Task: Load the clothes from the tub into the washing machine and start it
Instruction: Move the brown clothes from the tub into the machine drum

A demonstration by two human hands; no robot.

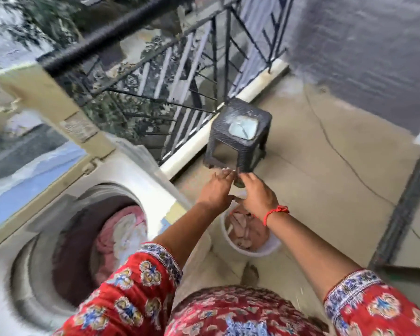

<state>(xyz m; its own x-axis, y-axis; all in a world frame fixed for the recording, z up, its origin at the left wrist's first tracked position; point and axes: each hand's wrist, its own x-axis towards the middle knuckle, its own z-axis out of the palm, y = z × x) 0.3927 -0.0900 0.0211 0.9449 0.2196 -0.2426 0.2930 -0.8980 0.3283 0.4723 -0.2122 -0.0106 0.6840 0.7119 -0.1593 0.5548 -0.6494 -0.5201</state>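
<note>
One washing machine [66,214] sits at my left, lid up, pink and white clothes [121,229] in its drum. The white tub [246,251] stands on the floor just beside it, holding pinkish clothes. Above the tub, my left hand [216,190] and right hand [258,195] reach forward, fingers relaxed, each grip spread, holding nothing.

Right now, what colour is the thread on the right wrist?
Red, seen in the head view: wrist thread.
</note>
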